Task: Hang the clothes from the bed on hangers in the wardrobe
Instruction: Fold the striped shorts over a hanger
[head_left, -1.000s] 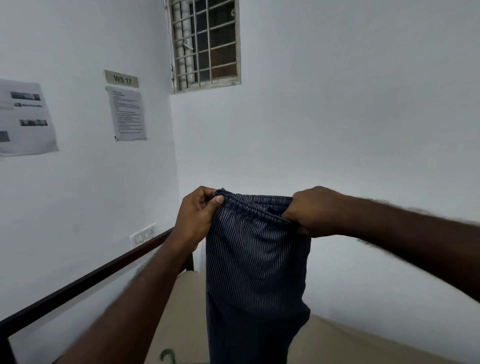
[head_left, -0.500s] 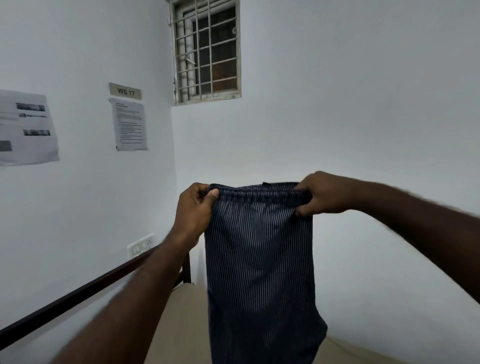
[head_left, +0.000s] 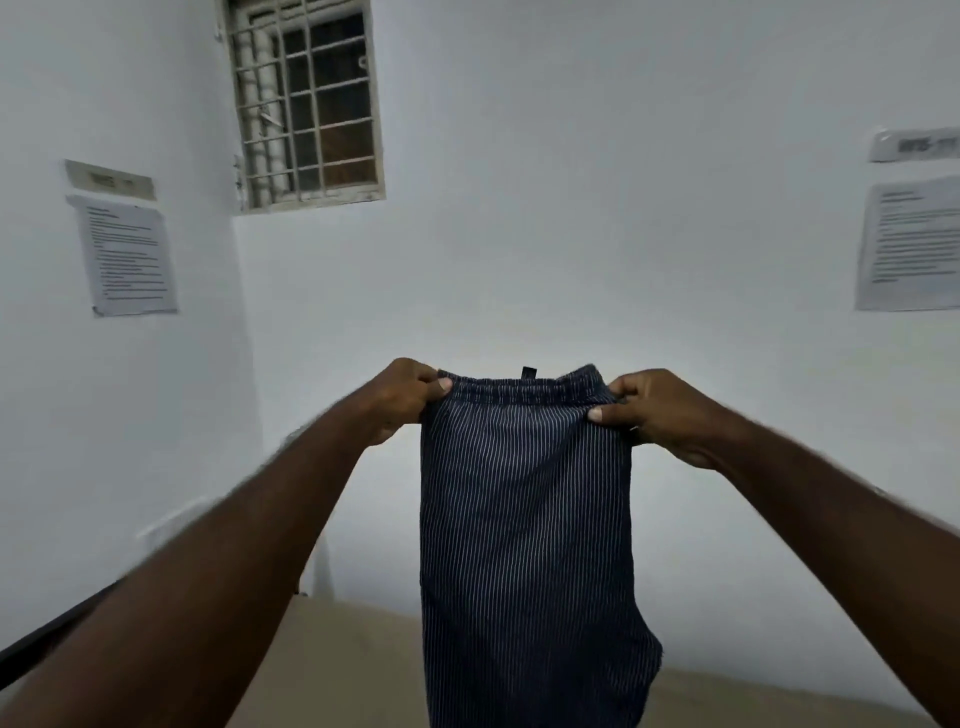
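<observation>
A pair of dark navy pinstriped trousers hangs in front of me, held up by its elastic waistband. My left hand pinches the waistband's left end, thumb on the front. My right hand grips the right end, thumb pressed on the fabric. The waistband is stretched flat between both hands, and the legs drop out of the frame's lower edge. The beige bed lies below. No hanger or wardrobe is in view.
White walls meet in a corner ahead, with a barred window high up. Printed notices hang on the left wall and the right wall. A dark bed rail runs along the left wall.
The view has swung right, bringing the right wall's notice into sight. My hands have moved right and spread the waistband wider and flatter; the right thumb now shows on the front.
</observation>
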